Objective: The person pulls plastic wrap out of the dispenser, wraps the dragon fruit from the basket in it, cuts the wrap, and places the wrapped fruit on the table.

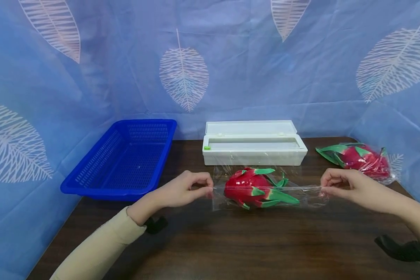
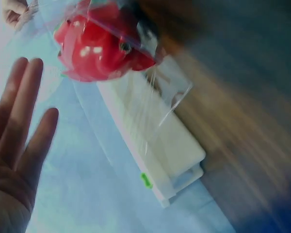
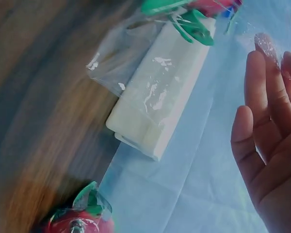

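Observation:
A red dragon fruit (image 1: 246, 188) with green leaf tips lies in the middle of the table, under and within a sheet of clear plastic wrap (image 1: 309, 190). At the left end of the sheet, my left hand (image 1: 187, 188) pinches the edge between thumb and forefinger. My right hand (image 1: 351, 188) pinches the opposite end, so a taut fold runs across the fruit. In the left wrist view, the other fingers (image 2: 31, 116) of the left hand are extended. Film clings to a fingertip of the right hand (image 3: 276, 131) in the right wrist view.
Behind the fruit stands a white wrap dispenser (image 1: 255, 158) with its lid raised and a green slider at its left. A blue plastic basket (image 1: 113, 192) sits at the back left. Another dragon fruit (image 1: 365, 159), wrapped in film, lies at the back right. Blue leaf-patterned cloth (image 1: 231, 77) hangs behind.

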Demonstrator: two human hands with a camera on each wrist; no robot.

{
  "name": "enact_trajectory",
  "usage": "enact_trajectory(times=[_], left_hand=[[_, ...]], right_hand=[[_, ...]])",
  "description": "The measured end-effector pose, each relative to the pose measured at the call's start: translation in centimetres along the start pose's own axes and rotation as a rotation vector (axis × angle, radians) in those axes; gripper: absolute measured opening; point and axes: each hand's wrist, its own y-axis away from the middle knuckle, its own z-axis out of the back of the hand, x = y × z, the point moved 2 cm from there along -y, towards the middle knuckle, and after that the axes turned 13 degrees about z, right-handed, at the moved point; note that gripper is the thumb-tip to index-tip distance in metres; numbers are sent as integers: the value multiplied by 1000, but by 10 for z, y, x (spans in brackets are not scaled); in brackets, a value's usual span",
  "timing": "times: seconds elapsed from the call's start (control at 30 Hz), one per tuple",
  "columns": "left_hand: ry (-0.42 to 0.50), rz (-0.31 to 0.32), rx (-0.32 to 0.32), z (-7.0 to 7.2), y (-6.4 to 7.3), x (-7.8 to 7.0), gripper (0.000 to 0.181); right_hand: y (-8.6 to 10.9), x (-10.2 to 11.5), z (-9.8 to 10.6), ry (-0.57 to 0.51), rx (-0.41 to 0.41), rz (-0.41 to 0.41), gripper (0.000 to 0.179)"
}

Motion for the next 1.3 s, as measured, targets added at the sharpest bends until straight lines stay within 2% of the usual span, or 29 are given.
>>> enact_trajectory(times=[0.13,0.23,0.37,0.5,0.6,0.8,0.9,1.0,1.13,1.3], left_hand=[[-51,57,-105,9,-12,1,9],[-129,149,-178,13,-22,2,12],[-321,305,-277,15,-40,5,16],[-477,427,-339,12,-60,10,16],[-516,481,-373,9,-72,14,15],[-524,538,-444,12,-91,19,15],[-514,561,-459,13,-100,21,16],[-501,581,-442,10,-107,27,28],[-497,610,-382,2,-113,35,42],[-502,608,-281,-13,-119,42,39]], right_hand=[[-12,-7,5,56,-44,-21,21],[-22,-15,7,72,-66,-56,15],[-36,-29,7,59,-78,-151,3],[-45,-49,5,41,-86,-251,8],[-48,-63,4,27,-98,-301,11],[-52,-83,5,41,-123,-313,12],[-54,-90,3,41,-120,-326,12],[-58,-97,-3,65,-87,-336,11],[-64,-105,-14,115,-40,-340,11],[-69,-112,-27,133,-4,-375,10]])
